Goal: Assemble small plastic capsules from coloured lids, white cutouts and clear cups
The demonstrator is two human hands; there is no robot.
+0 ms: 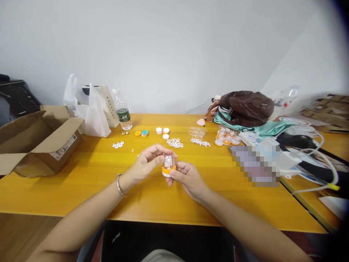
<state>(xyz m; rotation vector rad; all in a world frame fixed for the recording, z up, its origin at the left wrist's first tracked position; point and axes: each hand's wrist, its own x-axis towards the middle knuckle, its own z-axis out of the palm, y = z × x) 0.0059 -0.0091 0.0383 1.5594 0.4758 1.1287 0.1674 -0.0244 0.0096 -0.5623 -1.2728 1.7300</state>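
Observation:
Between my hands, above the front part of the table, is a small clear container point(168, 163) with white pieces inside and an orange-and-white base. My left hand point(149, 162) curls round its clear upper part. Lower down, my right hand point(188, 177) grips the base between thumb and fingers. Beyond them lie piles of white openwork pieces point(175, 143), white round bases point(159, 130), an orange ring point(138, 133) and a teal ring point(144, 133). Small white parts point(118, 145) lie to the left. Several similar orange-based containers point(227, 136) are grouped at the right.
An open cardboard box point(40, 145), a white plastic bag point(94, 112) and a water bottle point(124, 111) stand at the left. Clear rings point(197, 133) lie near the back. A brown bag point(248, 108), a blurred-out phone point(256, 165) and white cables point(324, 153) occupy the right.

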